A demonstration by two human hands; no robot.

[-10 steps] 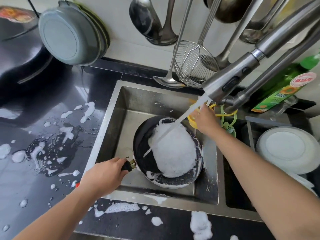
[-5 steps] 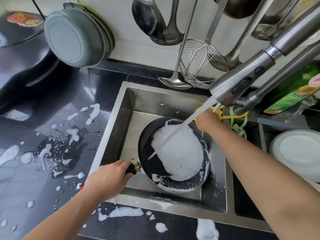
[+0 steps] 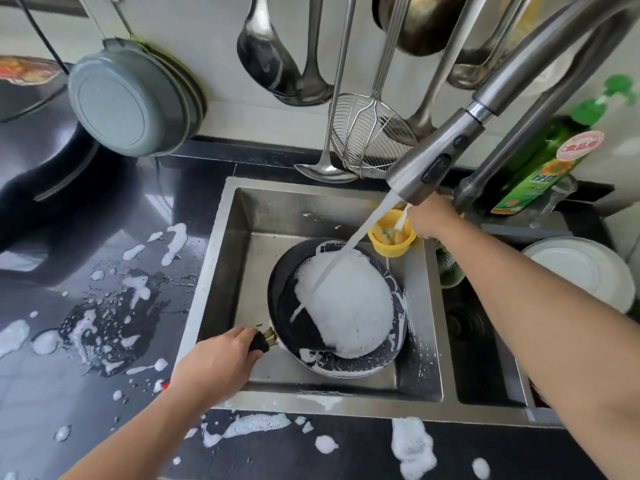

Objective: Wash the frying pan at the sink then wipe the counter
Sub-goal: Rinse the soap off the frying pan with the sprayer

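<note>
The black frying pan [image 3: 304,327] lies tilted in the left basin of the steel sink [image 3: 207,289], half filled with white foam [image 3: 349,306]. Water streams from the pull-out faucet head [image 3: 433,161] into the foam. My left hand [image 3: 218,362] is closed round the pan's dark handle at the basin's front left. My right hand [image 3: 429,216] reaches to the back right corner of the basin, beside a yellow cup [image 3: 391,244] and partly hidden under the faucet head. Its fingers and whatever they hold are not visible. The black counter [image 3: 52,393] is spattered with foam.
Ladles and a wire skimmer [image 3: 367,136] hang over the back of the sink. Grey-green lids [image 3: 121,98] lean on the wall at the left. A green detergent bottle [image 3: 540,168] stands at the back right, with a white plate [image 3: 581,271] over the right basin.
My right hand has drawn back and right, away from the yellow cup, which now shows fully. The left hand keeps its hold on the handle, and water keeps running.
</note>
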